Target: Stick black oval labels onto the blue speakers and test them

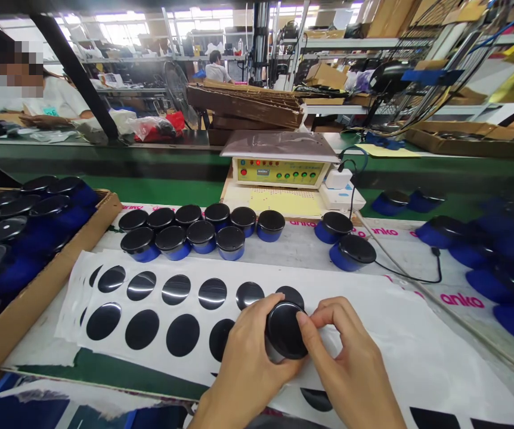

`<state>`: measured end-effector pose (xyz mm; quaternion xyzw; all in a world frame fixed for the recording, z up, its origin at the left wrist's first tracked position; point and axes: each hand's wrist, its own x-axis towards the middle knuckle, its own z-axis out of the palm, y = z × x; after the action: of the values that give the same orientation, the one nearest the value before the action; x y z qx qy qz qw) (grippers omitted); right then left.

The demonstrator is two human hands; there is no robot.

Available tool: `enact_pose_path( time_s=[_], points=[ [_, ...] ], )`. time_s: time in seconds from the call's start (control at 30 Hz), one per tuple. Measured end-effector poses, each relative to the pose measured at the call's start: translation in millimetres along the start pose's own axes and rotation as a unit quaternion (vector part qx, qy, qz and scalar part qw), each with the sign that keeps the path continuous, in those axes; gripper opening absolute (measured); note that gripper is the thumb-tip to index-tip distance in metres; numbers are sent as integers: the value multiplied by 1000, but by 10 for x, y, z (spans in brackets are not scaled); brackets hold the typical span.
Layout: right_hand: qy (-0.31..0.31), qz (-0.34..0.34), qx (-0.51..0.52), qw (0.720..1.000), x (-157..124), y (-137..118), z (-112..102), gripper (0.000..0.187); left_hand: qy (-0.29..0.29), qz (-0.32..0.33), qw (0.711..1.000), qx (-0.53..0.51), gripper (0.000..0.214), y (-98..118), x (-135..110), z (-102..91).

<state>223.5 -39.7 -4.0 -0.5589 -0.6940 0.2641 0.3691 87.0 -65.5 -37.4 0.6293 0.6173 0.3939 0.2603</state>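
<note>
Both my hands hold one small round unit with a glossy black disc face [285, 329] just above a white backing sheet [400, 322] of black round stickers. My left hand [245, 363] wraps around its left side, fingers curled. My right hand [350, 363] pinches its right edge, thumb pressed on the black face. Several black stickers [176, 289] lie in two rows on the sheet to the left of my hands.
Blue units with black tops [201, 232] stand in two rows behind the sheet; two more [352, 252] sit to the right. A cardboard box [37, 280] of units lies at left, loose blue units [507, 262] at right. A tester box [279, 171] and cable [411, 277] are behind. Another person [46, 89] sits far left.
</note>
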Motion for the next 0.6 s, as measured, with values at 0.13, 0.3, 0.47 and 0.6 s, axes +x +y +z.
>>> enact_pose_path(
  time_s=[0.13,0.3,0.47,0.6],
  points=[
    [-11,-45,-64,997,11,10,-14,23,-3,6,1000,18,63,9,-7,-6],
    [8,-150,-245,958,35,56,-59,30,-9,73,994,75,67,7,38,-22],
    [-76,-103,-382,915,381,123,-385,47,7,184,965,185,70,4,9,6],
    [-85,-2,-412,907,760,203,-704,44,-22,291,925,243,55,46,-9,-93]
  ],
)
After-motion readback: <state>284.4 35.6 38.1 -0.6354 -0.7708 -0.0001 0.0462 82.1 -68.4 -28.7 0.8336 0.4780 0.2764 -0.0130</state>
